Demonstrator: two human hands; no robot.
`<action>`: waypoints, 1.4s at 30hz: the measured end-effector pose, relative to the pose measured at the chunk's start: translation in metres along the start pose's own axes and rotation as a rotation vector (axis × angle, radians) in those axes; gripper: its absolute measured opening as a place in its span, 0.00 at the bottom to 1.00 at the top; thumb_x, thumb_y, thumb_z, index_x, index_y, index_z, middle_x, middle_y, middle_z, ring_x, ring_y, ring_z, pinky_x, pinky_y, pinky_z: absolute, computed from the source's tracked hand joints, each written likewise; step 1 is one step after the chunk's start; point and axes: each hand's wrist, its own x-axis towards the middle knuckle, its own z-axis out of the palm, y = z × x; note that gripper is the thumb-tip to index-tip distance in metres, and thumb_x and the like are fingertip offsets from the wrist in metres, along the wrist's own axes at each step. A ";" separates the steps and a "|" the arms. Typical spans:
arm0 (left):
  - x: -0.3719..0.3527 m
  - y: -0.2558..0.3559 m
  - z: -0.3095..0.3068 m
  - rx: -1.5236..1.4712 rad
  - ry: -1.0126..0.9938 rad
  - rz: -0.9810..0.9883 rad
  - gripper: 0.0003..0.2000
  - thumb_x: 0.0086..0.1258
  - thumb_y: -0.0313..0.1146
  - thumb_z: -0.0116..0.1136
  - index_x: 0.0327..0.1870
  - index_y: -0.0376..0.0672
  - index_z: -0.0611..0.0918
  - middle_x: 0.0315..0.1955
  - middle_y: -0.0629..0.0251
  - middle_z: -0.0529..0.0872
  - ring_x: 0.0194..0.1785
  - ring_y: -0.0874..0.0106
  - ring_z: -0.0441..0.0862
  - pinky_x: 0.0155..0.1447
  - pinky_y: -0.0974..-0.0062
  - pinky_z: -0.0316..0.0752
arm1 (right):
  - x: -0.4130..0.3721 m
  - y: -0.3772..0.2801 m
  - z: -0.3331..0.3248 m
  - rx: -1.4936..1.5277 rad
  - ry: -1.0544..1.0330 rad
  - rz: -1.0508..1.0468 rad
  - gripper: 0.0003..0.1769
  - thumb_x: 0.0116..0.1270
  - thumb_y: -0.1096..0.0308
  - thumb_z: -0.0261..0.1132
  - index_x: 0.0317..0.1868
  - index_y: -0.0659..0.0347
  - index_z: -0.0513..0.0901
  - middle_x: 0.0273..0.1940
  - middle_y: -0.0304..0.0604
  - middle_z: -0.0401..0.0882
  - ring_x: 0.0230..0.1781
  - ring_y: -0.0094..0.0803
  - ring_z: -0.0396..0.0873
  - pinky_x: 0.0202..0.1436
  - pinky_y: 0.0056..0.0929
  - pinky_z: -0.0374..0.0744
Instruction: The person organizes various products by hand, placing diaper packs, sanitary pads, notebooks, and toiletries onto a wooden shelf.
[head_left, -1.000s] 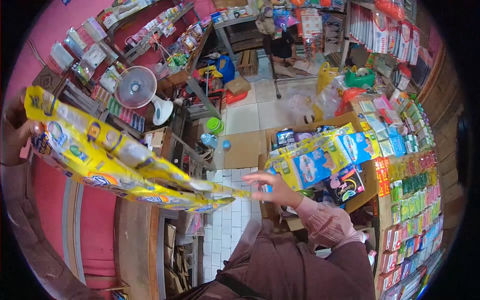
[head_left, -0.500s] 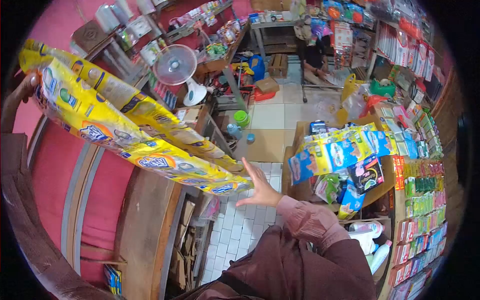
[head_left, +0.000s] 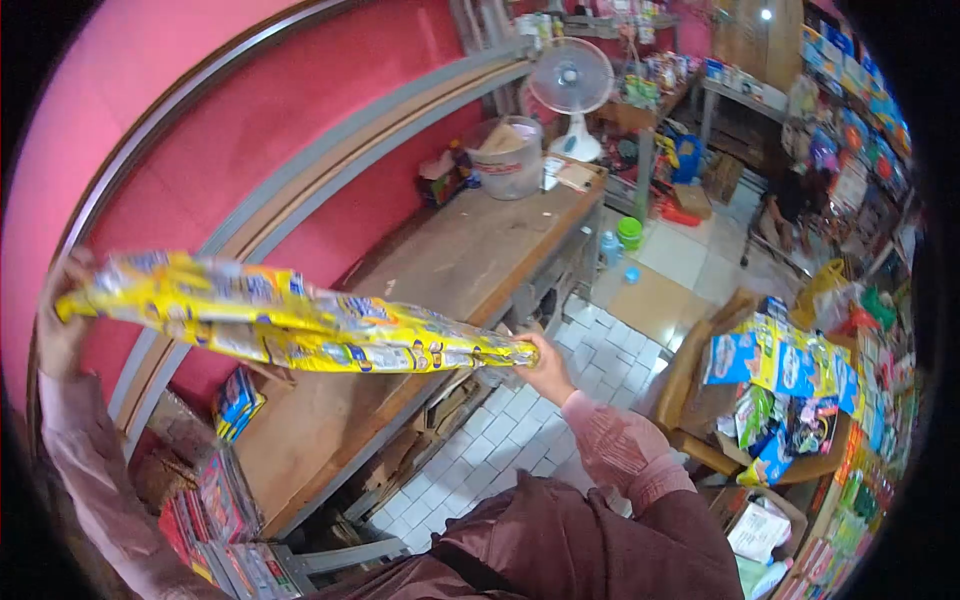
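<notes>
A long strip of yellow printed diaper packs (head_left: 290, 325) stretches sideways in front of me, folded together lengthwise. My left hand (head_left: 66, 325) is closed on its left end, slightly blurred. At the right end, my right hand (head_left: 545, 367) has its fingers wrapped round the narrowed tip of the strip. Below and behind the strip lies a long wooden counter (head_left: 445, 240), apart from it.
On the counter's far end stand a clear plastic bucket (head_left: 508, 165) and a white fan (head_left: 572, 90). Blue and yellow packs (head_left: 785, 360) lie on a wooden table to the right. Stacked packets (head_left: 225, 495) are at lower left. White tiles (head_left: 465, 460) cover the floor.
My view has turned left, bringing more of the counter into sight. The strip has gone from slanting and spread apart to nearly level and gathered. My right hand, open before, has closed on its end.
</notes>
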 end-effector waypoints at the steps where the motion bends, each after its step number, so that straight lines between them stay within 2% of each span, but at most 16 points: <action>1: -0.036 -0.017 0.011 -0.057 0.042 -0.091 0.23 0.52 0.48 0.72 0.38 0.43 0.73 0.45 0.70 0.71 0.47 0.76 0.73 0.50 0.80 0.68 | 0.008 -0.002 0.002 -0.142 0.001 -0.060 0.25 0.48 0.73 0.69 0.49 0.58 0.75 0.44 0.46 0.81 0.46 0.43 0.79 0.51 0.35 0.75; 3: -0.092 -0.035 0.045 -0.058 0.095 -0.254 0.10 0.51 0.24 0.64 0.31 0.41 0.74 0.36 0.68 0.75 0.43 0.75 0.75 0.49 0.79 0.68 | 0.036 0.017 0.005 -0.324 -0.015 -0.264 0.26 0.46 0.77 0.67 0.50 0.59 0.77 0.46 0.47 0.81 0.48 0.44 0.78 0.55 0.37 0.74; 6: -0.171 -0.083 0.101 -0.101 0.243 -0.327 0.13 0.44 0.15 0.64 0.27 0.41 0.75 0.34 0.63 0.78 0.41 0.70 0.76 0.48 0.76 0.70 | 0.081 0.032 0.014 -0.552 -0.096 -0.366 0.29 0.44 0.76 0.63 0.53 0.57 0.78 0.50 0.46 0.80 0.53 0.46 0.75 0.61 0.41 0.68; 14: -0.253 -0.179 0.275 0.164 0.520 -0.461 0.09 0.51 0.18 0.58 0.22 0.42 0.71 0.32 0.61 0.80 0.38 0.65 0.79 0.42 0.76 0.72 | 0.214 0.054 0.041 -0.886 -0.125 -0.662 0.28 0.49 0.74 0.60 0.55 0.50 0.78 0.55 0.38 0.76 0.58 0.39 0.71 0.66 0.50 0.61; 18: -0.267 -0.203 0.330 0.424 0.321 -0.558 0.07 0.53 0.20 0.56 0.27 0.44 0.73 0.41 0.61 0.80 0.40 0.61 0.82 0.36 0.70 0.76 | 0.238 0.093 0.065 -1.102 -0.259 -0.654 0.30 0.50 0.71 0.64 0.58 0.46 0.76 0.59 0.39 0.73 0.63 0.40 0.68 0.68 0.54 0.58; 20: -0.266 -0.207 0.351 0.440 0.105 -0.815 0.08 0.56 0.23 0.55 0.36 0.46 0.77 0.47 0.63 0.81 0.43 0.57 0.81 0.39 0.63 0.78 | 0.253 0.137 0.079 -1.176 -0.393 -0.633 0.33 0.48 0.68 0.66 0.59 0.44 0.76 0.60 0.38 0.71 0.64 0.40 0.67 0.68 0.53 0.58; 22: -0.314 -0.244 0.384 0.446 -0.005 -0.948 0.10 0.59 0.26 0.55 0.41 0.49 0.79 0.49 0.64 0.81 0.44 0.57 0.82 0.42 0.60 0.78 | 0.268 0.157 0.074 -0.869 -0.686 -0.499 0.34 0.51 0.57 0.69 0.61 0.47 0.74 0.62 0.41 0.70 0.65 0.45 0.65 0.67 0.54 0.61; 23: -0.343 -0.262 0.402 0.455 0.007 -0.939 0.12 0.61 0.27 0.54 0.44 0.51 0.81 0.50 0.64 0.82 0.44 0.57 0.82 0.44 0.59 0.78 | 0.272 0.145 0.069 -0.803 -0.685 -0.490 0.34 0.51 0.55 0.69 0.61 0.48 0.74 0.62 0.41 0.70 0.64 0.46 0.65 0.66 0.54 0.62; 25: -0.352 -0.256 0.405 0.413 -0.041 -1.267 0.10 0.63 0.29 0.54 0.44 0.52 0.81 0.45 0.63 0.83 0.43 0.57 0.83 0.45 0.60 0.78 | 0.288 0.116 0.053 -0.859 -0.654 -0.618 0.32 0.56 0.53 0.69 0.59 0.55 0.75 0.61 0.46 0.71 0.61 0.50 0.67 0.63 0.51 0.66; 28: -0.343 -0.238 0.418 0.303 0.116 -1.449 0.09 0.65 0.36 0.58 0.42 0.44 0.82 0.36 0.58 0.86 0.40 0.61 0.84 0.44 0.65 0.79 | 0.314 0.155 0.034 -0.729 -0.361 -0.330 0.32 0.55 0.56 0.70 0.59 0.57 0.75 0.59 0.52 0.73 0.60 0.51 0.68 0.62 0.46 0.67; 29: -0.335 -0.233 0.422 0.251 0.172 -1.445 0.10 0.65 0.37 0.59 0.41 0.42 0.82 0.35 0.58 0.86 0.39 0.62 0.85 0.43 0.66 0.79 | 0.320 0.170 0.032 -0.824 -0.265 -0.258 0.28 0.56 0.57 0.70 0.56 0.59 0.77 0.50 0.54 0.79 0.51 0.50 0.76 0.52 0.41 0.74; 32: -0.341 -0.239 0.440 0.184 0.296 -1.506 0.14 0.58 0.37 0.67 0.40 0.38 0.82 0.29 0.59 0.86 0.32 0.66 0.84 0.39 0.69 0.78 | 0.329 0.198 0.026 -0.704 -0.396 0.142 0.24 0.57 0.57 0.70 0.52 0.60 0.81 0.39 0.51 0.83 0.36 0.46 0.81 0.40 0.38 0.78; 33: -0.352 -0.247 0.444 0.180 0.287 -1.519 0.14 0.57 0.36 0.68 0.40 0.38 0.82 0.28 0.59 0.86 0.31 0.67 0.83 0.38 0.70 0.78 | 0.329 0.206 0.031 -0.674 -0.379 0.171 0.23 0.57 0.59 0.72 0.49 0.64 0.82 0.32 0.47 0.84 0.26 0.34 0.80 0.30 0.32 0.77; 37: -0.417 -0.285 0.463 0.161 0.205 -1.457 0.11 0.55 0.30 0.69 0.37 0.39 0.81 0.25 0.63 0.84 0.29 0.71 0.81 0.36 0.72 0.77 | 0.335 0.219 0.021 -0.330 -0.484 0.448 0.22 0.55 0.69 0.73 0.50 0.66 0.81 0.37 0.42 0.83 0.34 0.24 0.79 0.37 0.25 0.78; 39: -0.422 -0.291 0.465 0.042 0.332 -1.454 0.08 0.55 0.27 0.68 0.34 0.40 0.81 0.25 0.64 0.84 0.28 0.73 0.80 0.35 0.73 0.76 | 0.338 0.192 0.027 -0.003 -0.557 0.454 0.22 0.55 0.74 0.73 0.50 0.67 0.80 0.39 0.39 0.83 0.38 0.22 0.79 0.41 0.23 0.79; 42: -0.454 -0.311 0.476 -0.223 0.582 -1.404 0.06 0.56 0.22 0.66 0.31 0.42 0.80 0.27 0.65 0.84 0.31 0.75 0.80 0.37 0.75 0.75 | 0.325 0.219 0.014 0.054 -0.557 0.493 0.21 0.54 0.77 0.73 0.50 0.66 0.80 0.42 0.38 0.82 0.41 0.24 0.79 0.46 0.23 0.79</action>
